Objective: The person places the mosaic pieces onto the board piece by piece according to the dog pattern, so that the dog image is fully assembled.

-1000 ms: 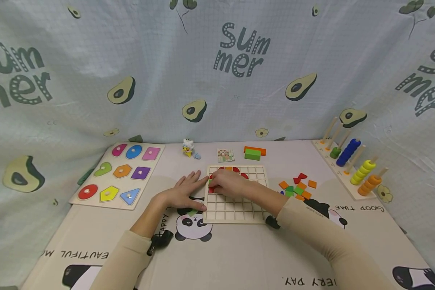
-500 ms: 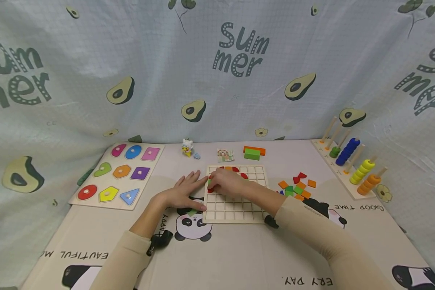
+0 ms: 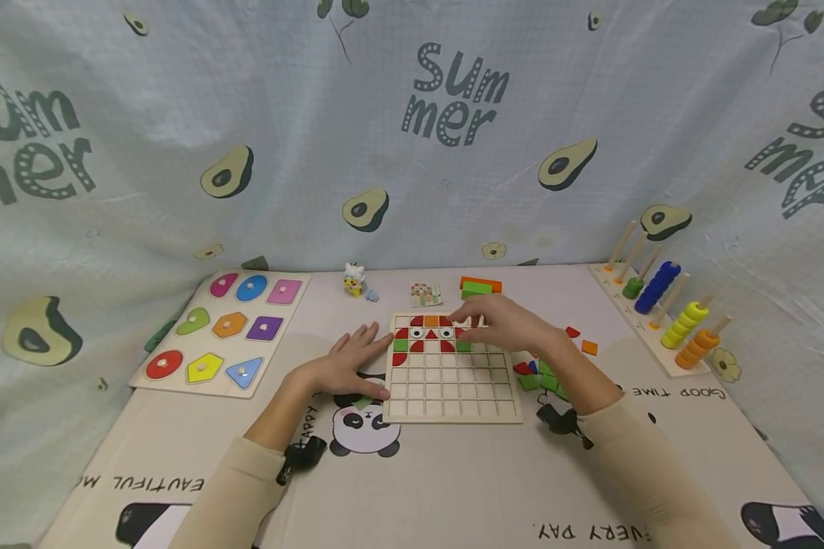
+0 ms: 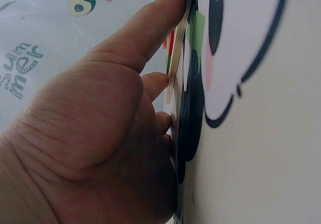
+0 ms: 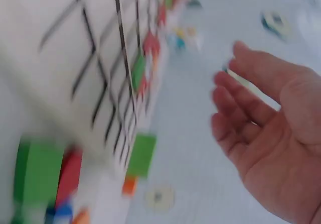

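A wooden grid board [image 3: 446, 396] lies on the table. Its upper left cells carry red curved pieces, an orange square [image 3: 431, 321], green squares [image 3: 400, 345] and two eye tiles [image 3: 446, 333]. My left hand [image 3: 346, 371] rests flat with fingers spread, thumb and fingertips at the board's left edge. In the left wrist view the left thumb [image 4: 145, 30] lies against that edge. Over the board's upper right corner hovers my right hand [image 3: 511, 324], its fingers loosely bent. The right wrist view shows nothing between the right hand's fingers [image 5: 241, 101].
Loose colored pieces [image 3: 545, 377] lie right of the board, partly behind the right forearm. A shape puzzle [image 3: 209, 374] stands left, a peg stacker [image 3: 659, 347] right. Behind the board are a small figurine [image 3: 354, 280], a picture card [image 3: 426, 293] and green and orange blocks [image 3: 477, 288].
My right hand has lifted off the board's upper left cells and moved right, uncovering the tiles there, including a green square at the left. The left hand has stayed put.
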Motion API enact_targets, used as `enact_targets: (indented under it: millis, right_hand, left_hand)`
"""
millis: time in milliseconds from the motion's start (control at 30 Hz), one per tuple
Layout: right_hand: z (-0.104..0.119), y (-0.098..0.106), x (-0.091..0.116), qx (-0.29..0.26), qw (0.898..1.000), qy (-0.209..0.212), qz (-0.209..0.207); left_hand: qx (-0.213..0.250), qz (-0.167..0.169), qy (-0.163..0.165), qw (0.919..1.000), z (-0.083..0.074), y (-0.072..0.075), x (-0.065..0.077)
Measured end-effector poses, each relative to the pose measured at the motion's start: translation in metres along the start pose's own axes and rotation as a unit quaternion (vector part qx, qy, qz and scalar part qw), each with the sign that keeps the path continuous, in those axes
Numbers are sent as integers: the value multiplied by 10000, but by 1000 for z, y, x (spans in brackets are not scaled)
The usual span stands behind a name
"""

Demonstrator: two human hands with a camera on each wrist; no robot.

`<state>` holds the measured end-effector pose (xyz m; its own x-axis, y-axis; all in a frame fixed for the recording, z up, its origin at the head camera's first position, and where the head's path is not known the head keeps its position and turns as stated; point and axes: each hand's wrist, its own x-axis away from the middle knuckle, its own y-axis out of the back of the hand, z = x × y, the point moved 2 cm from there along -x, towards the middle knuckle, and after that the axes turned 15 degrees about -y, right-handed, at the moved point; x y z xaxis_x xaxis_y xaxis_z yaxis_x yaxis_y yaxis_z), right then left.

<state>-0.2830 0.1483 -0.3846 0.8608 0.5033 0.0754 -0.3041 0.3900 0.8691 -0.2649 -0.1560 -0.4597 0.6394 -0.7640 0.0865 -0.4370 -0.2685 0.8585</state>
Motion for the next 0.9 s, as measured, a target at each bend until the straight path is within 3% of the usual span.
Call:
enact_targets:
  millis: [133, 267, 433, 567, 900]
  right_hand:
    - [-35, 12, 22, -306, 9969, -637, 342]
    - [-64, 10, 36, -369, 9871, -1301, 858]
    - [-80, 3, 40, -501, 9774, -1519, 1385]
    - [-83, -2, 38, -395, 9749, -1625, 1467]
    - [-88, -3, 37, -32, 9782, -1718, 1165]
  left_hand:
    - [-5, 25, 7, 10000, -2, 0, 0]
    - [41, 33, -19, 10000, -3, 1, -1]
    - [-12, 48, -22, 10000, -3, 1, 0]
    - [31, 13, -27, 10000, -1, 1, 0]
    - [-17, 24, 19, 10000, 1, -1, -1]
